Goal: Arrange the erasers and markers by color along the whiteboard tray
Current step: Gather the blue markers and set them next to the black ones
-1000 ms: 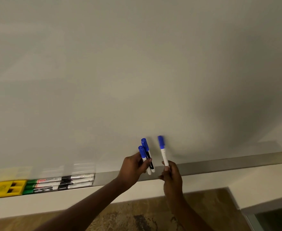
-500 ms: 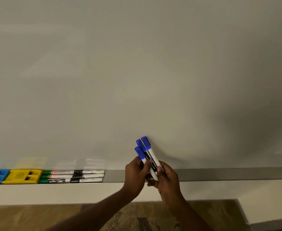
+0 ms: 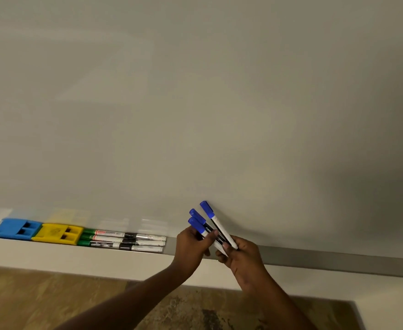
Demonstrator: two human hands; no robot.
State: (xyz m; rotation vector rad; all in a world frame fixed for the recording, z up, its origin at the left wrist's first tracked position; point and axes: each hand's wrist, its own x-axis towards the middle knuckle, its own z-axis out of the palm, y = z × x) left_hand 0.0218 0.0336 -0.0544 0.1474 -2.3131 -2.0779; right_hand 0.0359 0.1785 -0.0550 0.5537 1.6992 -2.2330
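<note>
Left hand: my left hand [image 3: 192, 245] is curled round the upper part of three blue-capped markers [image 3: 219, 227], which have white plastic barrels with black print. My thumb lies across them.
Right hand: my right hand [image 3: 242, 257] pinches the lower ends of the same bundle, so both hands are closed on it.
Blue-capped markers: they are in the air, fanned and tilted, with the caps up and to the left, close to the blank white whiteboard [image 3: 195, 91]. They sit just above the long grey metal tray [image 3: 338, 259] and do not rest on it.
Tray so far: at the left lie a blue plastic block eraser [image 3: 17, 229], then a yellow plastic block eraser [image 3: 57, 235], then three green-capped markers [image 3: 124, 239] side by side, right up against the yellow one.
Step in hand: I judge that I am squaring the bundle to lay it down right of the green group.
Risk, slipping: the barrels are smooth and uneven in my grip. If one hand loosens before they are level, a marker could slide out and drop to the brown floor [image 3: 52, 301].
Risk, rolling: the tray looks narrow. Round markers set down at a tilt could roll over its front edge.
Risk, knocking: if I push the bundle too far left, it could shove the green-capped markers out of line.
Risk, order: blue markers placed here end up well apart from the blue eraser, which may not count as sorted by colour.
</note>
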